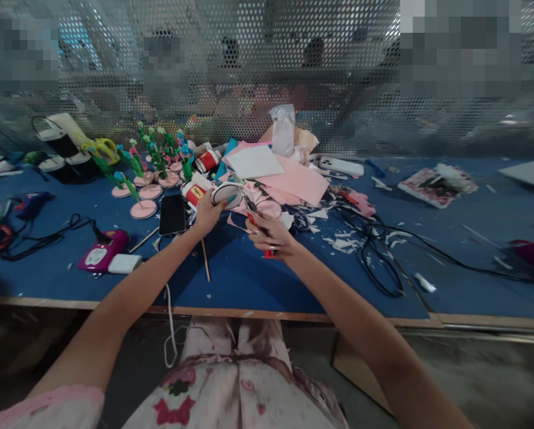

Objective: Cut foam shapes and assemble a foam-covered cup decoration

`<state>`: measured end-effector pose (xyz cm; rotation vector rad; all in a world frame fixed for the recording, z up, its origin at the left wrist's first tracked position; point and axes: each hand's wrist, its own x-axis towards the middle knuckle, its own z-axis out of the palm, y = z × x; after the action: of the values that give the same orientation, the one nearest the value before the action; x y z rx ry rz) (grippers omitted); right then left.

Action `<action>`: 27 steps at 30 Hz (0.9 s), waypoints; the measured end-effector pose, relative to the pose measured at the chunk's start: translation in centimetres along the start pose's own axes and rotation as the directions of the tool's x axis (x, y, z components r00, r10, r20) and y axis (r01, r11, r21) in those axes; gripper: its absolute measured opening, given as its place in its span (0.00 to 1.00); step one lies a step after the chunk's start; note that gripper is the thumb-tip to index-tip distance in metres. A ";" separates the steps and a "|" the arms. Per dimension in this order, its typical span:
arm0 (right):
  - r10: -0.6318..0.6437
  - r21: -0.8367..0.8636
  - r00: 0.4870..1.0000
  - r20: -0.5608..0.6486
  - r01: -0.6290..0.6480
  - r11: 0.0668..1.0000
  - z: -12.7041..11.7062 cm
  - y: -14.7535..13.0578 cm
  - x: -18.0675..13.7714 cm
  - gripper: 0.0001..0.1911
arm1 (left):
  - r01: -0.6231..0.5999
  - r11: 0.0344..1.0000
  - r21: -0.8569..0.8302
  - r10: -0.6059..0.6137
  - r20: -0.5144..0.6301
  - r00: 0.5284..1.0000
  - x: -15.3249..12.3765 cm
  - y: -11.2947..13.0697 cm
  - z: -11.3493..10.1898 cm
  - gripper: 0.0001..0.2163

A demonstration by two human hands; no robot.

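My left hand (208,215) pinches a round white disc (225,192) with a dark rim, its thumb lying across the face. My right hand (275,237) is wrapped round red-handled scissors (250,205), whose blades point toward the disc's right edge. Whether the blades touch the disc is hard to make out. Just behind my left hand lies a white bottle with a red label (193,192). Beyond both hands are sheets of pink paper (305,182) with a white sheet (254,162) on top.
Small craft flowers on round pink bases (143,209) stand to the left, beside a black phone (172,214). A purple power socket (106,250) with a white plug is nearer the edge. Black cable (383,280) and paper scraps (343,244) lie right. Perforated metal mesh (267,77) rises behind.
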<state>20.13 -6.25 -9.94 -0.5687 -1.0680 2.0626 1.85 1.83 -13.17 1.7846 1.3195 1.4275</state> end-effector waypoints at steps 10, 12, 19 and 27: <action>0.048 -0.072 0.995 0.084 -0.042 0.997 -0.7 -0.1 -0.1 0.19 | -0.050 0.989 0.138 0.039 0.085 0.996 0.3 0.5 -0.5 0.08; 0.053 -0.089 0.994 0.091 -0.045 0.995 -0.6 -0.1 -0.2 0.20 | -0.051 0.987 0.154 0.039 0.082 0.996 0.2 0.7 -0.5 0.08; 0.035 -0.064 0.997 0.070 -0.030 0.998 -0.2 -0.2 -0.4 0.18 | -0.088 0.987 0.136 0.071 0.125 0.990 0.1 0.1 -0.3 0.08; 0.031 -0.041 0.997 0.067 -0.029 0.999 0.0 -0.2 -0.4 0.19 | -0.092 0.985 0.145 0.066 0.176 0.982 0.0 -0.3 -0.3 0.12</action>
<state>20.52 -6.47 -9.73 -0.5407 -1.1483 2.1042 1.41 1.91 -13.32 2.0309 1.3107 1.2106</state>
